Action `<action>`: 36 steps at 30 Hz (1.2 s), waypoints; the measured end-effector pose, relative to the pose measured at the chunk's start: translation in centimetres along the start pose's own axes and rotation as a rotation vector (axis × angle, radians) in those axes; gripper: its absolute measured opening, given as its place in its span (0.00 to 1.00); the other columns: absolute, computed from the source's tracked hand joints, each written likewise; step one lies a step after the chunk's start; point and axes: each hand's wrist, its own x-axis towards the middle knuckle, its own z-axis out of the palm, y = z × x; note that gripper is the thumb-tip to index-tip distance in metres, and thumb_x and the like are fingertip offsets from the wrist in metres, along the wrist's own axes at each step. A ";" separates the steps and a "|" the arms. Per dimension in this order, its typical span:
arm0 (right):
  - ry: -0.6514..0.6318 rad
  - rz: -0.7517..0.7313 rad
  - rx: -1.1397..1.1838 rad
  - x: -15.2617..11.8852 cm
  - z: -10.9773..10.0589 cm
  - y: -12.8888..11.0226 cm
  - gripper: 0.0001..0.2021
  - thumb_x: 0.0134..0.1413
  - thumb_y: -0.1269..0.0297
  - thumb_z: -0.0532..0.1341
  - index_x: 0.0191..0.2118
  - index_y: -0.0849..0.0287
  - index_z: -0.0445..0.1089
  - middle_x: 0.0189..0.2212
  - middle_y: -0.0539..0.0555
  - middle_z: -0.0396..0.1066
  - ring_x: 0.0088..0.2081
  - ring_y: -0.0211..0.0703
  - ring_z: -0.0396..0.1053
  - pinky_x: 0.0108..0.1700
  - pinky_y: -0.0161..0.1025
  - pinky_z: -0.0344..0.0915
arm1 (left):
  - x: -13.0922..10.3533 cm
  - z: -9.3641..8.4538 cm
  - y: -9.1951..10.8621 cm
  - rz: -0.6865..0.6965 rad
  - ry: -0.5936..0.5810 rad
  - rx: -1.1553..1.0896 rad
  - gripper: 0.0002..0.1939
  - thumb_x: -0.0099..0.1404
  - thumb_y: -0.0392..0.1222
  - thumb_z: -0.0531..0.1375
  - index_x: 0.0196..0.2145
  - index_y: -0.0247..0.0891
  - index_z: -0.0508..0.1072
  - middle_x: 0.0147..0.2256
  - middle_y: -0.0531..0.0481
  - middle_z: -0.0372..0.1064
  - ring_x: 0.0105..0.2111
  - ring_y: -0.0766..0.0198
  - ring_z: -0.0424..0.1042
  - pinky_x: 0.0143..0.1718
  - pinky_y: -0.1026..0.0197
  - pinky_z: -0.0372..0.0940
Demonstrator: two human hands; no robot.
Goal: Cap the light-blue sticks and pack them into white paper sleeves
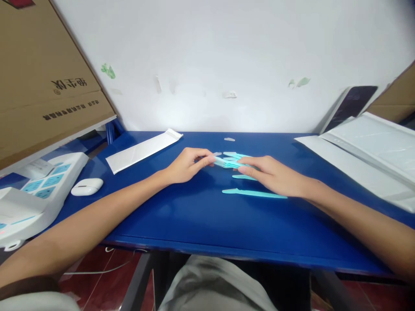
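Above the blue table, my right hand (267,172) is closed on a small bundle of turquoise eyebrow razors (231,163), thumb below and fingers above. My left hand (189,165) is closed too, its thumb and forefinger pinching the pale left end of the same bundle. Just behind the left fingertips shows a small translucent blade cap (217,153). One loose eyebrow razor (254,193) lies on the table in front of the right hand. Others lie beneath and behind that hand, partly hidden by it. Farther back is another clear cap (229,139).
A white flat sleeve (142,151) lies at back left. A white mouse (87,187) and a white power strip (69,179) sit left, below a cardboard box (42,65). White packaging (372,151) and a dark-screened phone-like object (352,103) are right. A white wall stands behind.
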 end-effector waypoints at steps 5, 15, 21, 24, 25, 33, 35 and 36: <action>-0.010 -0.059 -0.033 -0.1 -0.1 -0.3 0.23 0.70 0.46 0.44 0.40 0.55 0.69 0.28 0.50 0.69 0.28 0.41 0.63 0.33 0.38 0.58 | -0.1 -0.1 1.2 0.101 -0.088 0.207 0.20 0.78 0.49 0.46 0.30 0.38 0.65 0.26 0.54 0.63 0.24 0.67 0.60 0.31 0.62 0.57; -0.019 -0.057 -0.094 -0.6 -2.3 0.0 0.24 0.69 0.43 0.46 0.34 0.55 0.68 0.24 0.49 0.64 0.26 0.40 0.60 0.32 0.39 0.57 | 0.1 0.8 1.7 0.164 -0.143 0.353 0.21 0.79 0.51 0.42 0.38 0.39 0.68 0.34 0.48 0.71 0.31 0.62 0.69 0.36 0.60 0.61; 0.106 0.047 -0.252 -1.1 -4.6 2.1 0.24 0.68 0.42 0.45 0.43 0.54 0.70 0.33 0.54 0.74 0.32 0.47 0.69 0.37 0.43 0.60 | 0.5 0.3 -1.3 0.022 -0.077 0.469 0.24 0.78 0.52 0.45 0.60 0.38 0.67 0.58 0.41 0.69 0.57 0.51 0.66 0.60 0.49 0.58; 0.105 0.063 -0.347 -0.8 -4.4 3.4 0.21 0.69 0.45 0.44 0.44 0.54 0.67 0.32 0.54 0.73 0.32 0.48 0.69 0.36 0.42 0.58 | 0.9 0.0 -2.4 -0.018 -0.201 0.486 0.26 0.78 0.52 0.44 0.67 0.41 0.61 0.67 0.43 0.58 0.68 0.48 0.53 0.66 0.43 0.50; 0.095 0.058 -0.373 -0.6 -4.1 3.7 0.20 0.70 0.46 0.44 0.43 0.54 0.66 0.32 0.54 0.72 0.33 0.48 0.69 0.37 0.42 0.58 | 0.9 0.0 -2.6 -0.019 -0.242 0.492 0.26 0.78 0.52 0.44 0.68 0.42 0.60 0.69 0.44 0.55 0.69 0.48 0.50 0.67 0.41 0.48; 0.116 0.033 -0.563 0.4 -2.0 4.3 0.18 0.70 0.53 0.46 0.44 0.58 0.68 0.40 0.59 0.73 0.38 0.49 0.70 0.36 0.42 0.60 | 0.8 0.2 -1.9 -0.028 -0.150 0.546 0.23 0.75 0.46 0.49 0.60 0.38 0.72 0.59 0.42 0.70 0.60 0.48 0.65 0.60 0.43 0.59; 0.118 0.025 -0.585 0.4 -1.8 4.2 0.18 0.70 0.54 0.47 0.45 0.58 0.69 0.40 0.59 0.73 0.37 0.49 0.70 0.35 0.41 0.60 | 0.8 0.2 -1.8 -0.021 -0.113 0.540 0.20 0.74 0.45 0.51 0.56 0.40 0.76 0.56 0.44 0.74 0.56 0.50 0.69 0.57 0.46 0.62; 0.114 0.023 -0.587 0.4 -1.8 4.1 0.18 0.69 0.55 0.47 0.45 0.59 0.70 0.40 0.60 0.73 0.37 0.49 0.71 0.35 0.41 0.60 | 0.8 0.2 -1.8 -0.015 -0.095 0.539 0.19 0.74 0.45 0.52 0.54 0.41 0.78 0.54 0.46 0.75 0.54 0.51 0.71 0.56 0.47 0.63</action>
